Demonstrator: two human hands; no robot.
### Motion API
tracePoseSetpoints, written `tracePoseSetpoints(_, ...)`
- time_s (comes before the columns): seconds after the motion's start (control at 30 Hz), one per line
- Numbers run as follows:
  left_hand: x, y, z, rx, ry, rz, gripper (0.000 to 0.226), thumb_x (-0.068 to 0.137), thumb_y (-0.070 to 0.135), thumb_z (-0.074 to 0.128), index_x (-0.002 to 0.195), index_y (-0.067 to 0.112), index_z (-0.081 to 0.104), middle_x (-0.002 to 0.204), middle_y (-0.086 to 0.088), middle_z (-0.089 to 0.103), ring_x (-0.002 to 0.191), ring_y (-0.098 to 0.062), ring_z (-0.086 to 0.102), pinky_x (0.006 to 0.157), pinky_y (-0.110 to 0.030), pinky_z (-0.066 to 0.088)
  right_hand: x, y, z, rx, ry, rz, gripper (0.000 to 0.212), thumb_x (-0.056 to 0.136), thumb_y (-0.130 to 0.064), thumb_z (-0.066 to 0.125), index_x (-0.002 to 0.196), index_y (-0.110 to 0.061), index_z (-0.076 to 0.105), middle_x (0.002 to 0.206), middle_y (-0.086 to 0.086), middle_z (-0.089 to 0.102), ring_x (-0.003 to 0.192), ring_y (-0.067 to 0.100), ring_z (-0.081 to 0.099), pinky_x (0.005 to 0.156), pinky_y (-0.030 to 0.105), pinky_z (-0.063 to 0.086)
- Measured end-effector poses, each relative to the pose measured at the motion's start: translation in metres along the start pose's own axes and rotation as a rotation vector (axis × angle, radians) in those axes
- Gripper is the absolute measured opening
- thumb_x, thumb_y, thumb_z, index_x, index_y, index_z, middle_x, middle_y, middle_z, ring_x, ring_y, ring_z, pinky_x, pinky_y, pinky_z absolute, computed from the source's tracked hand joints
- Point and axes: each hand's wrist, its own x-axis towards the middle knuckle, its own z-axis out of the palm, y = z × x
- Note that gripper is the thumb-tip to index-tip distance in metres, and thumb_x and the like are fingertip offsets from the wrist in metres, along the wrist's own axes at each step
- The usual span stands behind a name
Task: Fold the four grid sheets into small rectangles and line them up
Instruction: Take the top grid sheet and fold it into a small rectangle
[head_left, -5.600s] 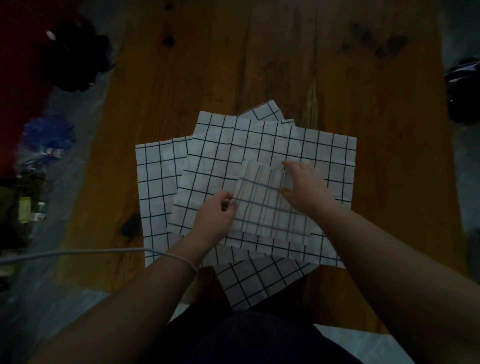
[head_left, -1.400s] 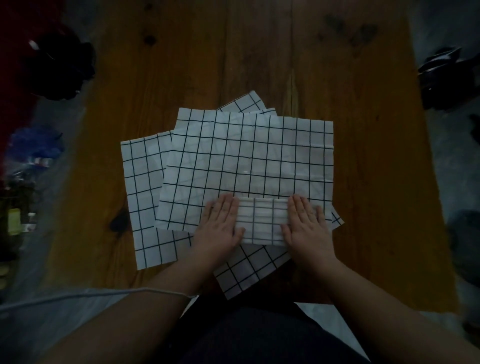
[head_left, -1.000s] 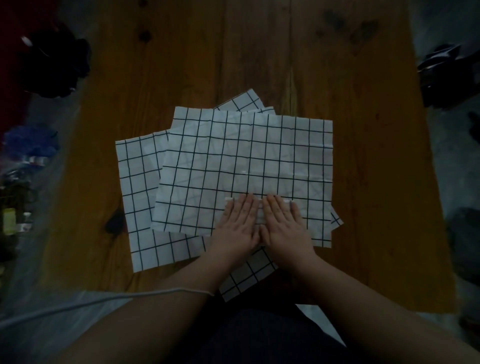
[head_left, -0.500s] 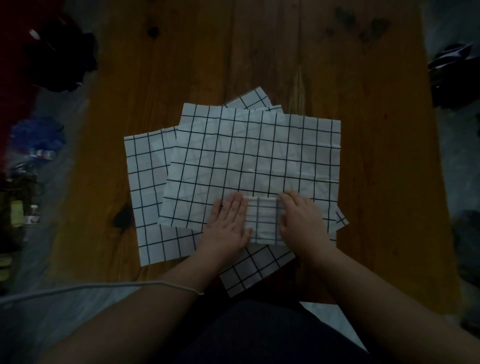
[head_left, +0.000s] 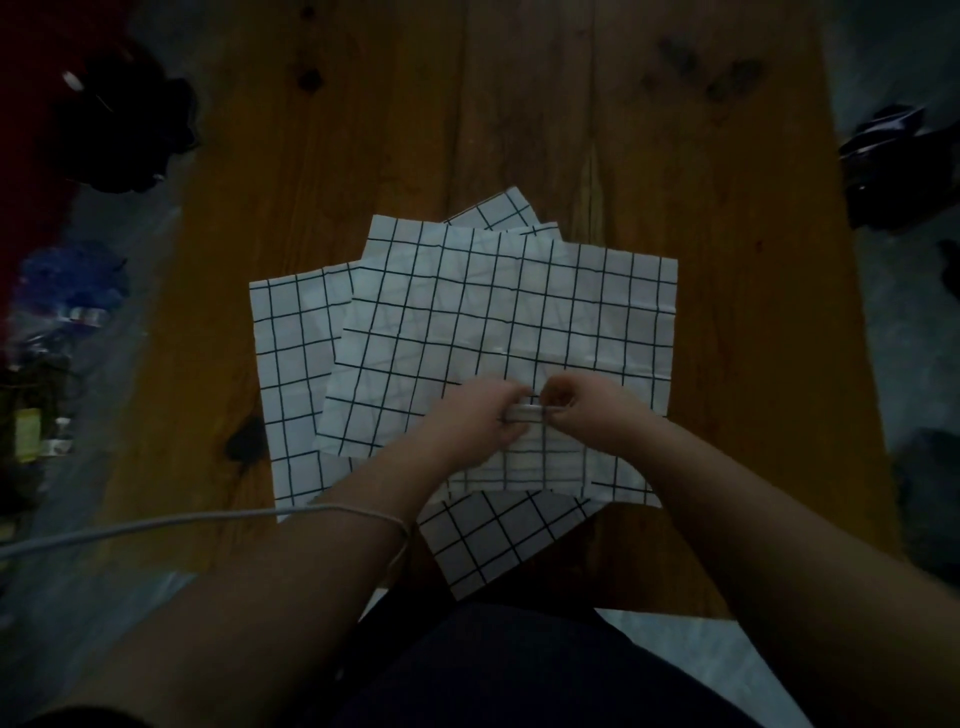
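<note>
Wooden tabletop (head_left: 519, 104) w/ grid sheets fanned out, and we're watching the left grip (head_left: 467, 421) & right grip (head_left: 592, 415) both pinching the folded sheet (head_left: 535, 457) by its far edge, fingers curled on it. It's lying atop the big open sheet (head_left: 493, 312), near the front edge.

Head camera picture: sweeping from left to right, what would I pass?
Blue clutter on the floor → dark knot in the wood → left grid sheet → left hand → folded sheet that both hands pinch → right hand → bare table → dark object on the floor.
</note>
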Motion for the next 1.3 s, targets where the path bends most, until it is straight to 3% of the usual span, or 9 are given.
tracePoseSetpoints(0.13,-0.002,0.007,-0.021,-0.093,-0.119,-0.045,0.013,0.097,0.032,0.061,0.099,0.02,0.066,0.084,0.007,0.058,0.077,-0.011,0.056,0.064,-0.027,0.042,-0.021,0.003,-0.016,0.349,-0.013,-0.008,0.005,0.093,-0.028,0.068,0.098,-0.027,0.066,0.096,-0.002,0.066,0.089,0.014,0.064,0.074,0.028,0.054)
tracePoseSetpoints(0.23,-0.015,0.001,-0.031,-0.409,-0.129,-0.108,0.012,0.096,0.028,0.064,0.097,0.019,0.07,0.085,0.003,0.066,0.076,-0.009,0.059,0.067,-0.027,0.045,-0.035,0.018,-0.023,0.639,-0.083,0.026,0.016,0.095,-0.028,0.065,0.111,-0.025,0.065,0.108,0.004,0.066,0.098,0.021,0.066,0.081,0.035,0.057)
tracePoseSetpoints(0.37,-0.038,-0.001,-0.036,-0.853,0.016,-0.251,0.027,0.095,0.027,0.066,0.122,0.027,0.063,0.111,0.0,0.071,0.096,-0.011,0.067,0.073,-0.026,0.054,-0.045,0.032,-0.008,1.174,-0.143,0.144,0.035,0.101,-0.029,0.055,0.134,-0.017,0.055,0.128,0.018,0.061,0.108,0.033,0.068,0.086,0.037,0.058)
tracePoseSetpoints(0.5,-0.045,0.011,-0.023,-1.006,0.199,-0.3,0.058,0.095,0.023,0.068,0.146,0.034,0.042,0.11,-0.002,0.072,0.095,-0.012,0.071,0.076,-0.028,0.058,-0.05,0.021,0.021,1.398,-0.025,0.295,0.049,0.094,-0.034,0.06,0.142,-0.03,0.048,0.115,0.013,0.071,0.095,0.029,0.074,0.075,0.04,0.059)
tracePoseSetpoints(0.63,-0.047,0.015,-0.013,-0.896,0.221,-0.229,0.054,0.095,0.021,0.067,0.142,0.037,0.045,0.109,-0.004,0.074,0.094,-0.014,0.072,0.078,-0.03,0.06,-0.066,0.02,0.034,1.224,0.227,0.175,0.063,0.096,-0.02,0.064,0.148,-0.043,0.037,0.118,0.008,0.064,0.103,0.025,0.07,0.088,0.04,0.059)
tracePoseSetpoints(0.87,-0.055,0.022,-0.01,-0.54,0.257,-0.206,0.011,0.096,0.026,0.065,0.105,0.031,0.068,0.099,0.002,0.07,0.088,-0.011,0.066,0.075,-0.028,0.057,-0.077,0.016,0.024,0.683,0.376,-0.034,0.019,0.096,-0.017,0.064,0.099,-0.036,0.061,0.096,-0.003,0.064,0.089,0.013,0.065,0.082,0.04,0.061)
tracePoseSetpoints(1.0,-0.059,0.025,-0.009,-0.414,0.393,-0.204,0.016,0.095,0.027,0.067,0.11,0.025,0.073,0.088,0.016,0.064,0.081,0.004,0.061,0.068,-0.007,0.046,-0.079,0.018,0.02,0.426,0.42,-0.119,0.018,0.096,-0.016,0.063,0.106,-0.031,0.063,0.096,-0.009,0.061,0.086,0.006,0.059,0.079,0.032,0.058)
tracePoseSetpoints(1.2,-0.054,0.025,-0.005,-0.239,0.441,-0.142,0.005,0.091,0.03,0.071,0.094,0.028,0.075,0.11,0.007,0.056,0.112,-0.011,0.044,0.091,-0.024,0.035,-0.081,0.025,0.02,0.079,0.51,-0.163,0.013,0.096,-0.025,0.061,0.107,-0.023,0.068,0.102,-0.01,0.05,0.098,0.01,0.049,0.082,0.025,0.044)
tracePoseSetpoints(1.3,-0.054,0.033,-0.01,-0.459,0.291,-0.135,0.004,0.094,0.029,0.067,0.093,0.027,0.071,0.1,0.013,0.063,0.097,-0.001,0.055,0.087,-0.026,0.044,-0.086,0.024,0.014,-0.088,0.451,-0.205,0.013,0.094,-0.026,0.06,0.106,-0.024,0.065,0.103,-0.01,0.053,0.1,0.011,0.047,0.084,0.027,0.036)
